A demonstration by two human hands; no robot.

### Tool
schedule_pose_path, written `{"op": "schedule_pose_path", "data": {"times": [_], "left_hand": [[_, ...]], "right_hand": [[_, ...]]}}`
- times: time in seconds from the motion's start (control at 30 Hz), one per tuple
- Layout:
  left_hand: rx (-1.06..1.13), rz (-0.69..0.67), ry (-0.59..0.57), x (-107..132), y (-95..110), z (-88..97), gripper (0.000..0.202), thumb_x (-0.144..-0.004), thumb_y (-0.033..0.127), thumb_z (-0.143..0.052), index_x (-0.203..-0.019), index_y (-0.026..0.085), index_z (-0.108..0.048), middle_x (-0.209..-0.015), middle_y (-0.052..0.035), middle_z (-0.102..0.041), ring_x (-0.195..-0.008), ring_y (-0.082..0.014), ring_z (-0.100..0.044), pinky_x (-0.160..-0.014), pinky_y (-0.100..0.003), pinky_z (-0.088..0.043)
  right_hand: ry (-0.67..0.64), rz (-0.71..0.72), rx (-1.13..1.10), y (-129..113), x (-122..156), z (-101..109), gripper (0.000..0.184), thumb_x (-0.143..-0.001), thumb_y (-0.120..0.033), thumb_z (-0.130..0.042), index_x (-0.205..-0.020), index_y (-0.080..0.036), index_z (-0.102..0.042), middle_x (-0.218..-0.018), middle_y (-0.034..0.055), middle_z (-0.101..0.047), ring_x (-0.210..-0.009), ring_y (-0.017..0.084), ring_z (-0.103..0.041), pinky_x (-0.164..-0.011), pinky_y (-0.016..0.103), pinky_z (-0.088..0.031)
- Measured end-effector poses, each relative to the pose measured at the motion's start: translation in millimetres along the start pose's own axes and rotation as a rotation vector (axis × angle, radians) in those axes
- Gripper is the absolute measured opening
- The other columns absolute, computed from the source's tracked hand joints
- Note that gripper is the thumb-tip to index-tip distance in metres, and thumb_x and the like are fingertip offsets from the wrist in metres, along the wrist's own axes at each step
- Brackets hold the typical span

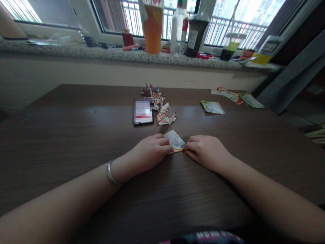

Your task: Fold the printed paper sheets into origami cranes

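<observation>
A small printed paper packet, pale with a folded yellow lower edge, lies on the dark table between my hands. My left hand presses its fingers on the packet's left side, and a silver bangle circles that wrist. At the lower right corner, my right hand pinches the paper between thumb and fingers. Just beyond the packet stand folded paper pieces with red lettering, in a row that runs toward the window. Left of them lies a phone with a blurred screen.
Flat printed packets lie stacked at the back right of the table, with more packets behind. Along the granite windowsill stand a tall cup of orange drink, a dark bottle and other clutter.
</observation>
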State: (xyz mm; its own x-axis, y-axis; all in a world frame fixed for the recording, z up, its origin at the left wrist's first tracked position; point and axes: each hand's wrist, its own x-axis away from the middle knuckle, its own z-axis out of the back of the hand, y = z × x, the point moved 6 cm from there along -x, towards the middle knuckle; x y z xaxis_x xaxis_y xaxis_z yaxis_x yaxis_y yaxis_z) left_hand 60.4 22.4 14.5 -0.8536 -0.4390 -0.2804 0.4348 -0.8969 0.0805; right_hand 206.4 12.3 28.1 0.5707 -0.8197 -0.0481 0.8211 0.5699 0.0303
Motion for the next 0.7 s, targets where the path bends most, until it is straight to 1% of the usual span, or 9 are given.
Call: {"op": "schedule_pose_path", "data": {"times": [0.13, 0.23, 0.33, 0.47, 0.6, 0.7], "left_hand": [[-0.067, -0.012, -0.014, -2, 5, 0.3, 0.021, -0.092, 0.015, -0.048, -0.098, 0.019, -0.067, -0.087, -0.0056, -0.063, -0.079, -0.0179, -0.053, -0.074, -0.031, -0.046], [-0.107, -0.042, -0.003, -3, 8, 1.1, 0.021, -0.093, 0.019, -0.047, -0.099, 0.019, -0.066, -0.085, -0.0051, -0.063, -0.078, -0.0178, -0.053, -0.073, -0.031, -0.046], [-0.121, -0.053, -0.011, -3, 9, 0.8, 0.020, -0.093, 0.019, -0.047, -0.100, 0.019, -0.065, -0.087, -0.0050, -0.062, -0.079, -0.0178, -0.053, -0.074, -0.031, -0.045], [-0.153, -0.071, -0.028, -3, 12, 0.4, 0.021, -0.092, 0.018, -0.048, -0.106, 0.019, -0.064, -0.090, -0.0054, -0.062, -0.078, -0.0178, -0.053, -0.073, -0.032, -0.045], [-0.189, -0.069, -0.050, -4, 13, -1.7, 0.022, -0.091, 0.016, -0.049, -0.107, 0.018, -0.063, -0.087, -0.0054, -0.062, -0.078, -0.0192, -0.052, -0.072, -0.034, -0.044], [-0.188, -0.062, -0.064, -4, 12, -4.7, 0.022, -0.090, 0.016, -0.050, -0.108, 0.019, -0.063, -0.089, -0.0052, -0.061, -0.079, -0.0196, -0.052, -0.072, -0.034, -0.043]], "right_hand": [[0.013, 0.000, -0.053, 5, 1, 0, 0.018, -0.091, -0.030, -0.053, -0.093, -0.027, -0.071, -0.093, 0.0001, -0.067, -0.081, 0.015, -0.061, -0.065, 0.025, -0.036], [0.016, 0.006, -0.074, 7, 0, 0, 0.016, -0.090, -0.029, -0.055, -0.091, -0.027, -0.071, -0.090, -0.0006, -0.067, -0.082, 0.015, -0.061, -0.066, 0.025, -0.037], [0.007, 0.000, -0.058, 8, 0, 0, 0.016, -0.090, -0.028, -0.054, -0.092, -0.026, -0.070, -0.087, -0.0006, -0.067, -0.080, 0.015, -0.062, -0.065, 0.025, -0.037], [-0.004, 0.009, -0.042, 6, 1, 2, 0.019, -0.091, -0.028, -0.052, -0.095, -0.028, -0.071, -0.088, 0.0004, -0.068, -0.081, 0.015, -0.062, -0.064, 0.025, -0.037], [-0.023, -0.006, -0.019, 7, 0, 2, 0.019, -0.091, -0.027, -0.053, -0.092, -0.028, -0.072, -0.089, 0.0004, -0.068, -0.082, 0.015, -0.062, -0.064, 0.025, -0.038], [-0.038, -0.006, -0.011, 8, 0, 3, 0.019, -0.090, -0.029, -0.054, -0.090, -0.029, -0.073, -0.089, -0.0003, -0.068, -0.082, 0.016, -0.063, -0.063, 0.025, -0.038]]}}
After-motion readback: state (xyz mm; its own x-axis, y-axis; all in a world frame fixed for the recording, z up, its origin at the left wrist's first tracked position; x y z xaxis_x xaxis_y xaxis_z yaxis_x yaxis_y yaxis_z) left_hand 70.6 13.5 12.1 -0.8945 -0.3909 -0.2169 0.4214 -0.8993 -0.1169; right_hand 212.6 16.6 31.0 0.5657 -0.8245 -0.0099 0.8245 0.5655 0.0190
